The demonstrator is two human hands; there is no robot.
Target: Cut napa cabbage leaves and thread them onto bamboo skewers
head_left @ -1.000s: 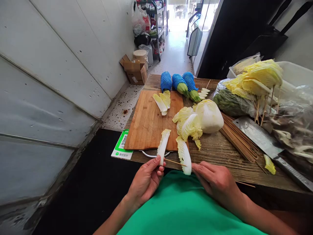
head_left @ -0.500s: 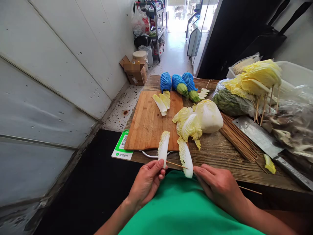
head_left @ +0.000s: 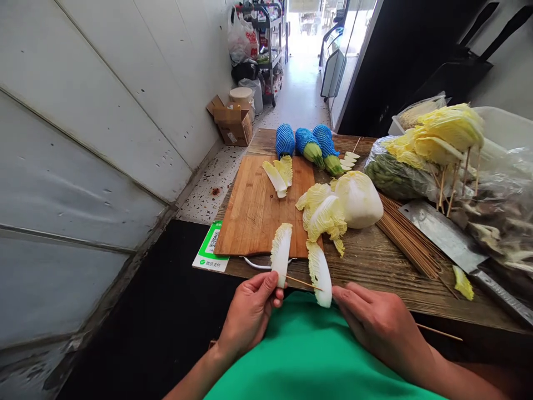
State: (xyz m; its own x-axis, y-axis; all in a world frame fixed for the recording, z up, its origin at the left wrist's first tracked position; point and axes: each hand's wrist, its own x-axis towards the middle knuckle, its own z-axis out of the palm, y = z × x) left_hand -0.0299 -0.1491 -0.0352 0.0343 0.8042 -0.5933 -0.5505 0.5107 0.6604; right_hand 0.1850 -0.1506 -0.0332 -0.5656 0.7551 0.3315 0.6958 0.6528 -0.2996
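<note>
My left hand (head_left: 254,305) pinches the lower end of a pale cabbage leaf strip (head_left: 282,247) between thumb and fingers. A thin bamboo skewer (head_left: 302,282) runs from that strip across to a second cabbage leaf strip (head_left: 320,272), which is threaded on it. My right hand (head_left: 375,311) is closed around the skewer just beside the second strip, and the skewer's back end sticks out past the wrist. Whether the tip is inside the first strip is hard to see. Loose cabbage leaves (head_left: 322,214) and a cut cabbage head (head_left: 358,200) lie beyond my hands.
A wooden cutting board (head_left: 250,211) bears more leaf strips (head_left: 278,176). Blue-netted zucchini (head_left: 310,147) lie behind it. To the right are a bundle of skewers (head_left: 408,236), a cleaver (head_left: 441,230), bagged green vegetables (head_left: 395,175) and skewered cabbage leaves (head_left: 445,136).
The skewer's back end and my right hand have shifted slightly right, with the second strip. My left hand keeps its pinch on the first strip. The whole view has drifted a little.
</note>
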